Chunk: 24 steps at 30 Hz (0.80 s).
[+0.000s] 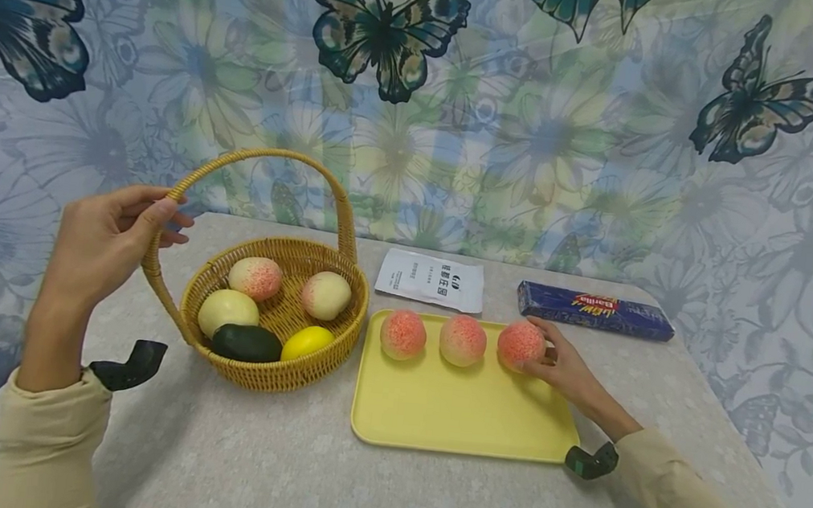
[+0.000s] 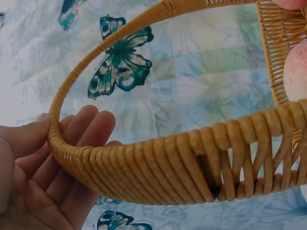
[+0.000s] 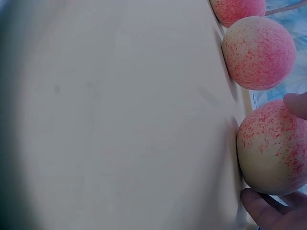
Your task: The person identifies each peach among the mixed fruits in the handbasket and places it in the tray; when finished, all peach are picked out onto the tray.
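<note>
Left grip (image 1: 105, 237) pinches the basket handle (image 1: 292, 155), right grip (image 1: 569, 371) holds a peach (image 1: 518, 344) near a "Barilla" box (image 1: 593, 311)

In the head view I see a white printed packet (image 1: 430, 280) flat near the centre, a blue Barilla box (image 1: 595, 311) at right, and floral cloth (image 1: 544, 169) with teal butterflies (image 1: 385, 36) across the top.

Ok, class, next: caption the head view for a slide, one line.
Left hand holding a basket handle, right hand gripping the rightmost peach of three on a yellow tray.
</note>
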Tool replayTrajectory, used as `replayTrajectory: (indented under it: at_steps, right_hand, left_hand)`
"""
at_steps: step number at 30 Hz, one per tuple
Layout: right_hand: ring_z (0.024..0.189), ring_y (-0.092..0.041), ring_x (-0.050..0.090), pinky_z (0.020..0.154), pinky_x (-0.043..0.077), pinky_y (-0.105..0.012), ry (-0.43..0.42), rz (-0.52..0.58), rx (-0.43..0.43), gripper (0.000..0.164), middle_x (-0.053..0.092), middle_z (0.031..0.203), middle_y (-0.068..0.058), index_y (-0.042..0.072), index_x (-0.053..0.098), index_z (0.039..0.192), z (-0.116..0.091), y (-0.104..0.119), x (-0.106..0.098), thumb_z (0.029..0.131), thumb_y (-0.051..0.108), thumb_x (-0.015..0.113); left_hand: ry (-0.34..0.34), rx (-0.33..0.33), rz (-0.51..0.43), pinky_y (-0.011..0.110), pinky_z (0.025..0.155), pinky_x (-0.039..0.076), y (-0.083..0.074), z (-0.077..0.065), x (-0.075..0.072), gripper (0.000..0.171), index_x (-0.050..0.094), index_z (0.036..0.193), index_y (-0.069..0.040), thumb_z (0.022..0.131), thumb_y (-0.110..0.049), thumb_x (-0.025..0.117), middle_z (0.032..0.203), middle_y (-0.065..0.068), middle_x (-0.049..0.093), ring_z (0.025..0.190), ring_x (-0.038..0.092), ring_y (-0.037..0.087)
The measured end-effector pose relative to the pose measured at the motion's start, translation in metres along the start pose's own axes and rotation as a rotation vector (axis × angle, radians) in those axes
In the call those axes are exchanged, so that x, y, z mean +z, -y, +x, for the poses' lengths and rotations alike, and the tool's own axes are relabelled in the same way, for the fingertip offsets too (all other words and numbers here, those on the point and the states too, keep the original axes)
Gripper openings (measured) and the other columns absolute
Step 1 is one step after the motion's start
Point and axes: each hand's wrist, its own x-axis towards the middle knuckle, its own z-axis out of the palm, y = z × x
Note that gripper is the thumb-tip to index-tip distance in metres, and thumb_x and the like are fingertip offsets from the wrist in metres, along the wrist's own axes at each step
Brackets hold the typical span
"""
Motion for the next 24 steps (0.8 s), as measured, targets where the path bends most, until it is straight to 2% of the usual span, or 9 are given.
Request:
replayTrajectory:
  at_steps: [6, 14, 24]
  right_hand:
    - [0.115, -0.043, 0.052, 0.092, 0.051, -0.046, -0.004, 0.000, -0.003, 0.076, 0.027, 0.147, -0.028, 0.004, 0.023, 0.150, 0.000, 0.002, -0.001, 0.089, 0.013, 0.067]
    - [0.125, -0.049, 0.043, 0.096, 0.047, -0.056, -0.017, -0.034, 0.000, 0.072, 0.024, 0.149, -0.030, 0.005, 0.023, 0.151, 0.000, 0.007, -0.004, 0.092, 0.016, 0.064]
    - [0.133, -0.051, 0.030, 0.107, 0.030, -0.064, -0.006, -0.059, -0.019, 0.073, 0.023, 0.150, -0.029, 0.008, 0.022, 0.151, 0.002, 0.023, -0.008, 0.093, 0.022, 0.064]
  left_hand:
    - [-0.002, 0.003, 0.002, 0.007, 0.060, 0.051, 0.000, 0.000, 0.000, 0.033, 0.062, 0.120, 0.002, 0.098, -0.020, 0.055, 0.082, -0.029, 0.060, 0.070, 0.063, -0.010]
    - [0.001, 0.000, -0.001, 0.007, 0.061, 0.051, 0.000, 0.000, 0.000, 0.033, 0.062, 0.121, 0.003, 0.098, -0.020, 0.055, 0.083, -0.029, 0.059, 0.070, 0.063, -0.009]
    - [-0.001, -0.009, 0.011, 0.007, 0.061, 0.052, 0.000, 0.000, 0.000, 0.033, 0.062, 0.121, 0.002, 0.098, -0.021, 0.055, 0.083, -0.028, 0.059, 0.070, 0.063, -0.009]
